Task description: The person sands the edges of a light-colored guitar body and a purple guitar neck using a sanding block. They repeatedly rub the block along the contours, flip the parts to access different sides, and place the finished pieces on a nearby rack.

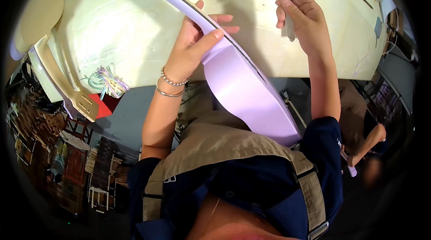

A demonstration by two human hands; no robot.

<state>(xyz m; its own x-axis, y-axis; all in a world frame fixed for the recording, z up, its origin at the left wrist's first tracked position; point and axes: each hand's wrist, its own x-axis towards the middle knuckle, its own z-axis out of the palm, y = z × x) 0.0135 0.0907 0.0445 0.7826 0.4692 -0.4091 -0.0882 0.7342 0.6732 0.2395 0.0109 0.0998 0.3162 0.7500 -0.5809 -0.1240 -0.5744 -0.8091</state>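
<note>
A lilac guitar (pixel 242 87) lies tilted on its side, its body against my apron and its neck running up and left over the table. My left hand (pixel 197 37) is closed around the neck where it meets the body, thumb on the near side and fingers reaching past the far side. A dark line follows the guitar's upward-facing edge. Raised above the table on the right, my right hand (pixel 303 13) pinches a slim grey knife (pixel 289 28). Its pointed tip sticks out above the fingers, apart from the guitar.
Another guitar (pixel 39 8), cream-faced, lies at the table's left, its headstock (pixel 85 105) overhanging the edge. A bundle of coloured strips (pixel 107 82) rests on the pale table (pixel 148 55) near a red object (pixel 105 106). At right, a co-worker's arm (pixel 370 143) holds a small lilac piece (pixel 352 171).
</note>
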